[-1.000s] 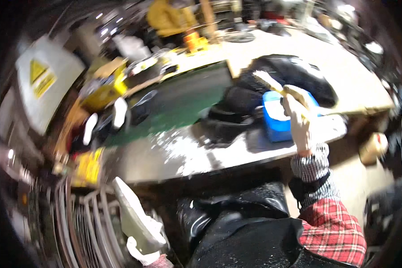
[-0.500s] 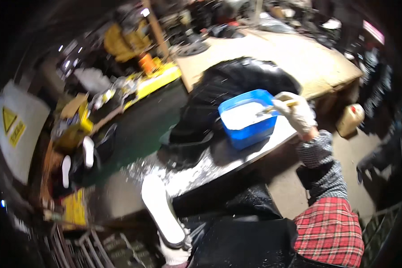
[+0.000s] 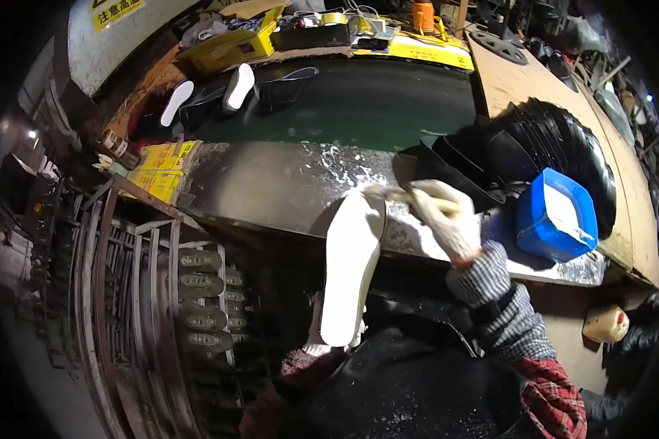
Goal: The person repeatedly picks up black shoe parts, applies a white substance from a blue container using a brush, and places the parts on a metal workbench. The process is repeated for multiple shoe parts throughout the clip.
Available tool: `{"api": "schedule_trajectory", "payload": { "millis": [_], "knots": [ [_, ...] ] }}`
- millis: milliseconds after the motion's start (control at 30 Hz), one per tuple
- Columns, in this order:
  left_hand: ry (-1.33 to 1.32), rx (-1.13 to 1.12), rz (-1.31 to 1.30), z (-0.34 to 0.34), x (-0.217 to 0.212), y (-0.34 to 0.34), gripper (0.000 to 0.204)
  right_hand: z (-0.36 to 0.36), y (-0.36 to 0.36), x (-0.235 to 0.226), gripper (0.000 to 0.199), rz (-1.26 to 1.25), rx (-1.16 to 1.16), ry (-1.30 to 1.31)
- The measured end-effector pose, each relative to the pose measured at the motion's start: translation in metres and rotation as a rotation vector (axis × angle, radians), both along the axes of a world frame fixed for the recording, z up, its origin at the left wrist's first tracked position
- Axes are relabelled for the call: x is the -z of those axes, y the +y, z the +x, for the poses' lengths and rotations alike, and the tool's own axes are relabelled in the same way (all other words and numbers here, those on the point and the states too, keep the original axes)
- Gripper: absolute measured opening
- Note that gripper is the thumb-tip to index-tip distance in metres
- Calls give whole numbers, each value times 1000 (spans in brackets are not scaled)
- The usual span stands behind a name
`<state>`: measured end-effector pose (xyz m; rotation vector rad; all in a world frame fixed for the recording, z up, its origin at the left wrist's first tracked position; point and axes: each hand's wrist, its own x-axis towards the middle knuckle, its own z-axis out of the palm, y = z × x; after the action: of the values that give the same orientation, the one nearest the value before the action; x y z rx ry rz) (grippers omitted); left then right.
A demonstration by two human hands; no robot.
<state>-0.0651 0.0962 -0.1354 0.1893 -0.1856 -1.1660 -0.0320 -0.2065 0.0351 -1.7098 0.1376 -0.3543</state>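
Note:
A long white shoe sole point(image 3: 350, 271) with a dark edge lies along my left hand point(image 3: 318, 333), toe pointing away from me. The hand wears a light glove and grips the sole from below at the heel end; most of its fingers are hidden. My right hand point(image 3: 447, 219), also gloved, is closed round the handle of a brush point(image 3: 386, 193). The brush's tip meets the toe end of the sole. To the right of that hand, a blue tub point(image 3: 545, 233) holding white liquid point(image 3: 562, 212) stands on the bench, apart from both hands.
A fanned pile of black pieces point(image 3: 542, 146) sits behind the tub. Two white-soled shoes point(image 3: 239, 86) rest on the dark green belt point(image 3: 388, 102). The metal bench point(image 3: 263, 183) has white splashes. A metal rack point(image 3: 146, 293) stands at left, a pale jug point(image 3: 605, 324) at right.
My right hand has moved the brush left from the blue tub to the sole's toe. The view has swung left, and the sole now appears nearer the middle.

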Motion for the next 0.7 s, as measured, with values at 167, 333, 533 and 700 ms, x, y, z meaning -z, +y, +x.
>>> {"api": "schedule_trajectory", "payload": {
  "millis": [167,333,533,700],
  "knots": [
    [63,-242,436,-6,21,-27,74,-44,1,-30,24,-407,-428,-296],
    [359,-155,364,-2,-25,-17,75,12,-25,-23,27,-165,-41,-53],
    [392,-239,124,-4,-55,-21,74,-23,39,-73,21,-732,-760,-370],
    [330,-101,-32,2,-47,-17,85,-41,27,-57,20,-78,-489,10]
  ]
}}
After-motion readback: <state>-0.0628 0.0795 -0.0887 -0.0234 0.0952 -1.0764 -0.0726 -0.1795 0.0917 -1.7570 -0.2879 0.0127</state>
